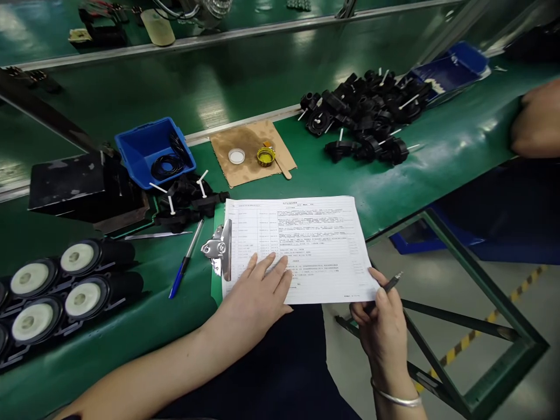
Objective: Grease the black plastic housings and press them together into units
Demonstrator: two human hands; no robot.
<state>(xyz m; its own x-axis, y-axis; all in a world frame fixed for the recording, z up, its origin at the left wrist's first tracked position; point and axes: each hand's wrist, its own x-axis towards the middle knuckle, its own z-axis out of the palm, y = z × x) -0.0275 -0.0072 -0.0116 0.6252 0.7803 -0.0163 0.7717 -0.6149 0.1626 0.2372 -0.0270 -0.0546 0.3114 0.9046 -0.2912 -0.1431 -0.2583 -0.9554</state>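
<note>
Head view: nearest, the person's left hand (262, 289) lies palm down with its fingers somewhat spread on the lower part of a printed sheet (315, 245). The right hand (382, 318), with a silver bracelet (400, 401) at its wrist, pinches a black pen (392, 283) between thumb and fingers beside the sheet's lower right corner; whether it also grips the paper, I cannot tell. The sheet lies on a green clipboard (217, 287) at the front edge of the green bench (315, 182), under a metal clip (217, 248) on its left side.

Left of the clip is a blue-and-silver pen (186, 259); farther left stand black cylinders with pale discs (82, 298). Beyond the pen sits a small heap of black parts with white sticks (186, 195), next to a blue bin (140, 146) holding black rings (165, 177). Past the sheet, a stained cardboard piece (247, 170) carries a white lid (237, 156), a small yellow cup (266, 164) and a wooden stick (284, 168). Farther back is a larger pile of black parts (367, 108), then a tilted blue tray (452, 71). Another person's arm (538, 122) shows at the right edge.
</note>
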